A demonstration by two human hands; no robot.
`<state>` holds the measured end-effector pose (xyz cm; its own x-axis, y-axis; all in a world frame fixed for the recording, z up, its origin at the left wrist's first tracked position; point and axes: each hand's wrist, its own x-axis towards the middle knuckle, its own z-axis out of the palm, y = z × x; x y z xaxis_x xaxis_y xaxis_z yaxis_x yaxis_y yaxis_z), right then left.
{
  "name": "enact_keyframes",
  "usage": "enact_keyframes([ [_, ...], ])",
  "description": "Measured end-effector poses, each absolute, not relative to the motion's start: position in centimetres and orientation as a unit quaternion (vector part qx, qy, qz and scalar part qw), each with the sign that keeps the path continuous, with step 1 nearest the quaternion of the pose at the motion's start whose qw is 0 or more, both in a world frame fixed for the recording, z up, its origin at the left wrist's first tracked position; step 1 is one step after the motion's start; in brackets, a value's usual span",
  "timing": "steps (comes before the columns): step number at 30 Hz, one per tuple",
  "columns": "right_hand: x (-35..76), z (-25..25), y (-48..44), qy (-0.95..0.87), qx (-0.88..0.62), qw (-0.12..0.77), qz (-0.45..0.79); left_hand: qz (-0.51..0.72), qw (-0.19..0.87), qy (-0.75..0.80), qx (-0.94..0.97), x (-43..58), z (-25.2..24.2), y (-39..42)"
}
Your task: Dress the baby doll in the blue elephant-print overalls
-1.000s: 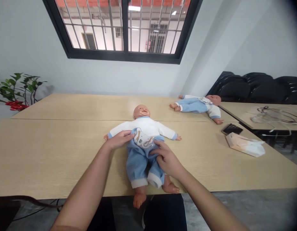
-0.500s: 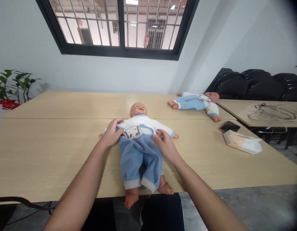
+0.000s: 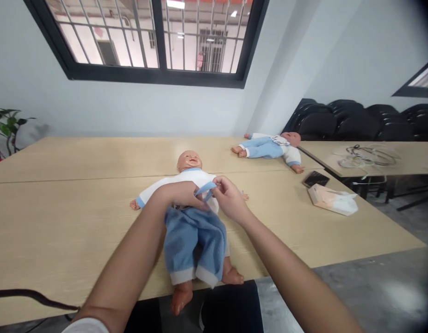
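Note:
A baby doll [image 3: 189, 162] lies on its back on the table, head away from me, in a white top and blue overalls [image 3: 181, 236]. Its feet stick out past the table's front edge. Over the doll's chest, my right hand [image 3: 229, 196] pinches the light-blue strap [image 3: 206, 187] of the overalls and lifts it off the top. My left hand [image 3: 186, 194] has reached across the chest, its fingers closed at the strap's other end. That hand covers most of the printed bib, and its fingertips are partly hidden.
A second, similarly dressed doll [image 3: 269, 147] lies at the back right. Nearer on that side are a black flat object [image 3: 315, 179] and a tissue pack [image 3: 330, 200]. Coiled cables [image 3: 369, 156] rest on another table, with stacked black chairs [image 3: 352, 121] behind. A plant [image 3: 7, 127] stands far left.
My left hand has moved right from the doll's side across its chest. My right hand has closed on the strap and raised it. The view has turned slightly right.

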<state>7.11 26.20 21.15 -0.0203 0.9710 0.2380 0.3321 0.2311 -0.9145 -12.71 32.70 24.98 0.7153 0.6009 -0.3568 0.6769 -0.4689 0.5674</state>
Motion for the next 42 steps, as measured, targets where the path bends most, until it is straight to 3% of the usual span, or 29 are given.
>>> enact_keyframes([
  [7, 7.4, 20.7, 22.3, -0.651, -0.510, 0.425, 0.368, -0.082, 0.297, 0.398, 0.864, -13.2, 26.5, 31.1],
  [10, 7.4, 20.3, 21.5, -0.624, -0.519, 0.446, 0.378, -0.091, 0.264, 0.430, 0.859, -13.1, 27.1, 30.4],
  [15, 6.8, 20.9, 23.0, -0.589, -0.474, 0.500, 0.422, -0.091, 0.356, 0.313, 0.876, -12.9, 26.7, 30.6],
  [19, 6.6, 21.6, 23.3, -0.642, -0.439, 0.442, 0.446, -0.042, 0.419, 0.240, 0.875, -13.5, 26.0, 31.8],
  [21, 6.3, 21.2, 21.4, -0.656, -0.500, 0.452, 0.339, -0.003, 0.430, 0.237, 0.871, -13.8, 25.8, 32.2],
  [23, 5.6, 20.3, 17.8, -0.643, -0.563, 0.500, 0.141, 0.031, 0.431, 0.254, 0.865, -14.0, 25.8, 32.3],
  [26, 3.7, 18.4, 10.7, -0.638, -0.556, 0.527, -0.076, 0.081, 0.435, 0.292, 0.848, -13.9, 25.9, 32.3],
  [31, 0.5, 15.3, 3.4, -0.728, -0.570, 0.381, 0.010, 0.115, 0.522, 0.274, 0.800, -13.3, 26.0, 31.7],
  [35, 0.3, 13.5, 2.8, -0.679, -0.676, 0.285, 0.007, -0.003, 0.412, 0.352, 0.840, -13.0, 26.2, 30.6],
  [39, 0.8, 12.6, 2.6, -0.621, -0.738, 0.259, 0.052, -0.051, 0.326, 0.425, 0.843, -12.8, 26.2, 29.6],
  [42, 0.9, 13.1, 2.6, -0.570, -0.755, 0.302, 0.123, -0.081, 0.301, 0.381, 0.870, -12.6, 26.0, 29.6],
])
